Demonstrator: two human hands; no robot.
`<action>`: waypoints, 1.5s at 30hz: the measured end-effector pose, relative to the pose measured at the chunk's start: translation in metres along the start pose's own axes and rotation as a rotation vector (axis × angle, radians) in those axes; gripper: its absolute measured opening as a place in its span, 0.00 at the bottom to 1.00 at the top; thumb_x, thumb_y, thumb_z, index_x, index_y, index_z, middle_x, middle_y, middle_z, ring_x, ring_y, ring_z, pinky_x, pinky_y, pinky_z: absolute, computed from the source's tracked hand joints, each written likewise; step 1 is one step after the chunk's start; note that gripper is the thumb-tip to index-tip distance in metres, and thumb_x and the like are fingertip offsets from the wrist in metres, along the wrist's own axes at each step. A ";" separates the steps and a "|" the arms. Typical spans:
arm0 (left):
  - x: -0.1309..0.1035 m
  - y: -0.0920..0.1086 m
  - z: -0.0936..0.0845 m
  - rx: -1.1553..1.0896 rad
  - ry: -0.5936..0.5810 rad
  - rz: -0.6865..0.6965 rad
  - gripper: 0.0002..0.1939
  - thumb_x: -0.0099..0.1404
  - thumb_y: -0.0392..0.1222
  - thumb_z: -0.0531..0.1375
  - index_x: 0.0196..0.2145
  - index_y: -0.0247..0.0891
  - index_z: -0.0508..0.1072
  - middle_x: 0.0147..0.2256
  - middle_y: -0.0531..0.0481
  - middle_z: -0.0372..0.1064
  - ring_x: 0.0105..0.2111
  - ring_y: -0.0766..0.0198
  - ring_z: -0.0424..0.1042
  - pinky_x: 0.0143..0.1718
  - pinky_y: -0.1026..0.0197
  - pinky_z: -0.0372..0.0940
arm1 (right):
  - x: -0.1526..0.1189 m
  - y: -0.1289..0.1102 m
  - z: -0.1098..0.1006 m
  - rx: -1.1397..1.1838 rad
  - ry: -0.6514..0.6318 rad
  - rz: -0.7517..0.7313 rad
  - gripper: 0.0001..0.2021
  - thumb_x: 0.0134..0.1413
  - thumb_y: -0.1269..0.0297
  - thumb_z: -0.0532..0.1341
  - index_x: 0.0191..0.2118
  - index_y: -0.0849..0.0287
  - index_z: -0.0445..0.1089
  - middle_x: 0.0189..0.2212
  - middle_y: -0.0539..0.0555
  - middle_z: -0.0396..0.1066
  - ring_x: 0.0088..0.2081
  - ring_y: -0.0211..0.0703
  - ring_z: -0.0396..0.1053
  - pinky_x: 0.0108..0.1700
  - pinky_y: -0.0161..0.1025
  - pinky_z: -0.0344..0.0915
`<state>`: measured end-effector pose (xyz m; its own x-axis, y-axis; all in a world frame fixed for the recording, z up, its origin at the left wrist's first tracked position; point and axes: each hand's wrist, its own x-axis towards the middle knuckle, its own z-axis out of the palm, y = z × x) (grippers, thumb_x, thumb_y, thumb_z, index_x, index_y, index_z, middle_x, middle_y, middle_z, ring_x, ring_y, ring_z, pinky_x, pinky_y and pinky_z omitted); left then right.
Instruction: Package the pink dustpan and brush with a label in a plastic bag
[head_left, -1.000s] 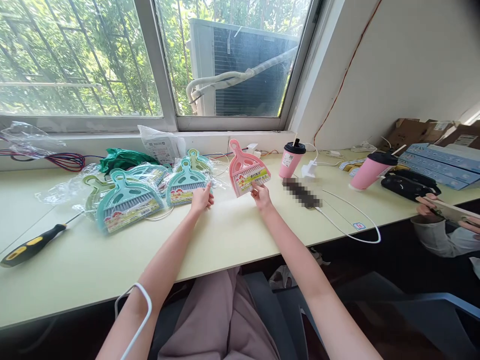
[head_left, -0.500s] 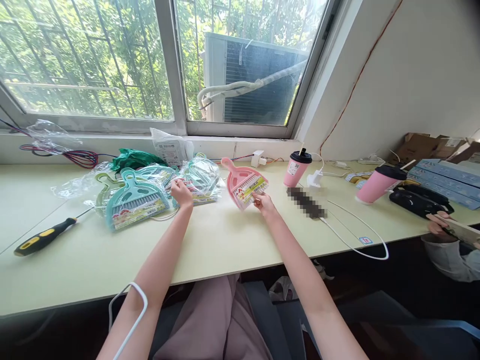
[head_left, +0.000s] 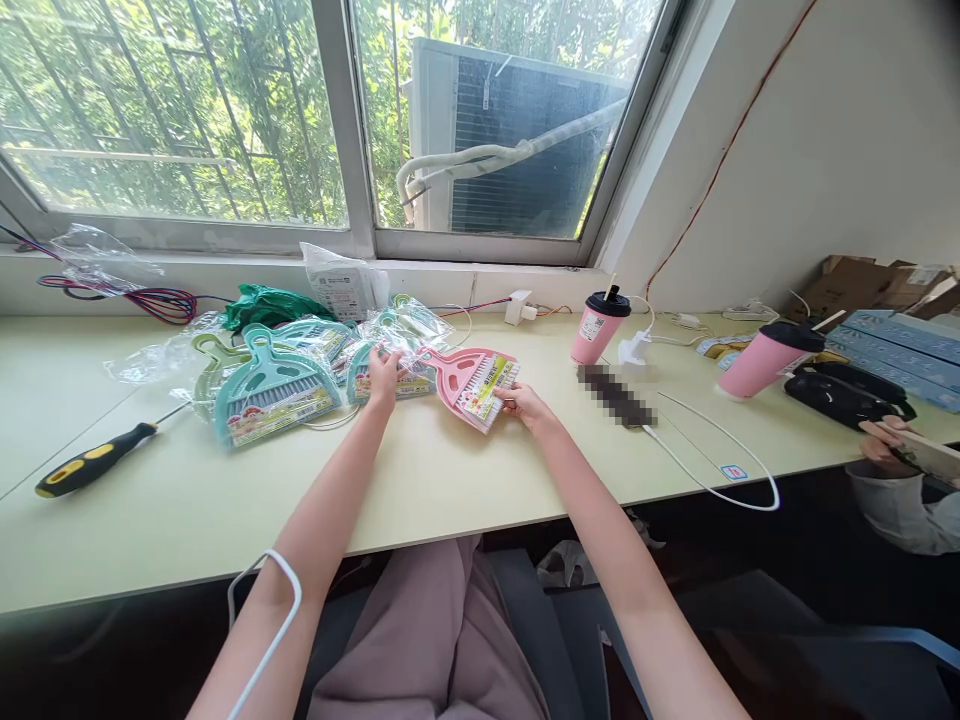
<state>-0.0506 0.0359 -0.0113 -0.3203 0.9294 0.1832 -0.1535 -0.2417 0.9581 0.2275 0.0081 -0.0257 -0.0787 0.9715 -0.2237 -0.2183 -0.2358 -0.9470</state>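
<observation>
My right hand (head_left: 525, 404) pinches the lower edge of a pink mini dustpan-and-brush set (head_left: 469, 378), held just above the pale desk (head_left: 465, 470) with its handle pointing left. My left hand (head_left: 385, 375) rests on a teal dustpan set wrapped in clear plastic (head_left: 395, 352), its fingers by the pink handle. To the left lies a pile of several teal and green dustpan sets (head_left: 270, 390) with printed labels.
A black-and-yellow screwdriver (head_left: 94, 462) lies at the left. Two pink cups (head_left: 595, 328) (head_left: 763, 358), a white cable (head_left: 712, 450), a charger (head_left: 634, 348) and blue boxes (head_left: 896, 345) sit at the right. Another person's hands (head_left: 885, 450) hold something at the far right edge.
The pink dustpan has swung from upright to lying with its handle to the left and moved closer to the pile. My left hand shifted right onto the wrapped teal set.
</observation>
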 end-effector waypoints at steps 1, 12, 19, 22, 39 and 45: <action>-0.003 0.001 0.003 -0.022 -0.064 -0.037 0.32 0.62 0.46 0.63 0.61 0.41 0.57 0.52 0.38 0.68 0.48 0.54 0.74 0.40 0.58 0.73 | -0.001 0.000 0.001 0.008 -0.014 -0.011 0.10 0.40 0.75 0.72 0.30 0.61 0.74 0.27 0.55 0.79 0.23 0.37 0.72 0.19 0.30 0.62; -0.030 0.021 0.028 -0.158 -0.373 0.024 0.49 0.53 0.42 0.71 0.68 0.54 0.54 0.62 0.43 0.62 0.57 0.51 0.69 0.51 0.54 0.70 | -0.009 -0.011 0.003 0.072 -0.094 -0.058 0.13 0.36 0.69 0.75 0.31 0.60 0.74 0.27 0.51 0.77 0.22 0.33 0.68 0.21 0.30 0.57; -0.039 0.016 0.039 -0.126 -0.354 0.067 0.53 0.49 0.37 0.69 0.69 0.51 0.52 0.60 0.41 0.65 0.53 0.49 0.72 0.45 0.53 0.73 | -0.005 -0.010 0.001 0.035 -0.142 -0.065 0.14 0.33 0.70 0.76 0.30 0.61 0.75 0.25 0.50 0.76 0.21 0.31 0.64 0.22 0.31 0.56; -0.038 0.012 0.041 -0.106 -0.406 0.020 0.54 0.48 0.36 0.68 0.69 0.48 0.49 0.55 0.40 0.71 0.41 0.55 0.78 0.41 0.53 0.73 | -0.004 -0.010 0.002 0.066 -0.094 -0.083 0.15 0.33 0.69 0.76 0.31 0.60 0.75 0.27 0.50 0.77 0.23 0.34 0.67 0.23 0.32 0.57; -0.052 0.009 0.053 -0.005 -0.483 0.071 0.39 0.56 0.42 0.61 0.65 0.38 0.60 0.30 0.52 0.76 0.30 0.62 0.76 0.35 0.60 0.70 | -0.010 -0.014 0.003 0.176 -0.118 -0.270 0.21 0.30 0.57 0.76 0.34 0.56 0.74 0.34 0.52 0.77 0.29 0.39 0.69 0.24 0.35 0.56; -0.050 0.010 0.053 0.011 -0.327 0.223 0.12 0.57 0.44 0.57 0.34 0.35 0.76 0.27 0.51 0.74 0.26 0.64 0.71 0.29 0.63 0.66 | -0.013 -0.013 0.007 0.101 -0.177 -0.236 0.23 0.27 0.56 0.77 0.33 0.59 0.74 0.30 0.51 0.76 0.26 0.36 0.67 0.24 0.34 0.54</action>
<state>0.0139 0.0019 0.0005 -0.0299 0.8947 0.4458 -0.1027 -0.4463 0.8889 0.2244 -0.0021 -0.0085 -0.1801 0.9823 0.0514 -0.3457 -0.0142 -0.9382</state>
